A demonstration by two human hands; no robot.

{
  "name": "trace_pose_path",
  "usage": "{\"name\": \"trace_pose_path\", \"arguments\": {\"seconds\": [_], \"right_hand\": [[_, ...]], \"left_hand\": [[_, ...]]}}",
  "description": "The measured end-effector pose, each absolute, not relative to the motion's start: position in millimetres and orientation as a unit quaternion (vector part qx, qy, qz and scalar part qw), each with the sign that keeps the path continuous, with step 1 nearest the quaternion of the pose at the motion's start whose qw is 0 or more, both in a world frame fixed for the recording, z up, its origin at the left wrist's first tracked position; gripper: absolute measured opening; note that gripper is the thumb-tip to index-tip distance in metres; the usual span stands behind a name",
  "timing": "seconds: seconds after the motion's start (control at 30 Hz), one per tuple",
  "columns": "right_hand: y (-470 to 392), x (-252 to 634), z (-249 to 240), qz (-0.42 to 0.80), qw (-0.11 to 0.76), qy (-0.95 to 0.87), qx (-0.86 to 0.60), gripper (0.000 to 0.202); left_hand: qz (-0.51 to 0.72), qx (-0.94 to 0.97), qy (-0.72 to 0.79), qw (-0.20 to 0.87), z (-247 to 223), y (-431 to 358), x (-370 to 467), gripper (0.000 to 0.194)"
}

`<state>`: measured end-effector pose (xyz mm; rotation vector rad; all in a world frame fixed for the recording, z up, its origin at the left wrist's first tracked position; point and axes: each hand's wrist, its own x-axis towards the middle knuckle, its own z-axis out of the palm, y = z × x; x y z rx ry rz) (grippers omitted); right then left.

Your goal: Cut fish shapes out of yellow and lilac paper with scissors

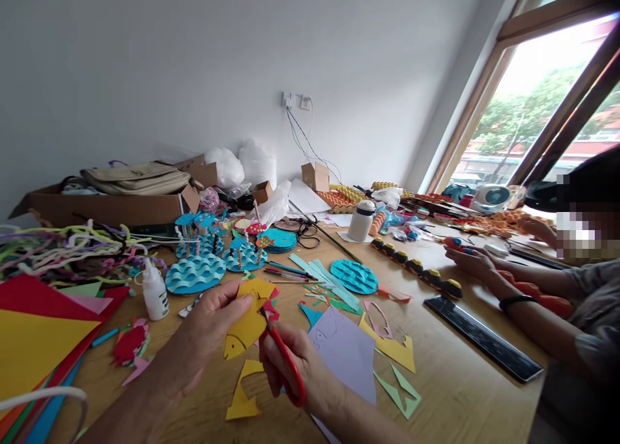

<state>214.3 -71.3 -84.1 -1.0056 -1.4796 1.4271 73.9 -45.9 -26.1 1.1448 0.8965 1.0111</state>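
Observation:
Pinched between the thumb and fingers of my left hand [213,321] is a yellow paper fish [246,320] with a drawn eye and gill line. My right hand [295,360] is closed around red-handled scissors [290,370], their blades at the right edge of the yellow paper. Below the fish lies a yellow paper scrap [243,392]. A purple sheet [346,353] with a pencilled fish rests just right of my right hand. Yellow and green cut-outs [400,389] lie beyond it.
Coloured paper sheets [43,327] and a white glue bottle [155,292] are at the left. Blue wavy discs [195,274] stand behind my hands. At the right, another person's hands [467,263] hold an orange and blue object, near a black glossy bar [484,337].

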Motion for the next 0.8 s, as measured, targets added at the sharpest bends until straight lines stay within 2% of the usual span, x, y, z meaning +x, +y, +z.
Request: {"name": "trace_pose_path", "arguments": {"seconds": [0.8], "right_hand": [[-71.8,214.0,-81.3,0.557,0.413,-0.595,-0.407,0.047]], "left_hand": [[0.418,0.495,0.401,0.648,-27.9,-46.1,74.1,0.017]]}}
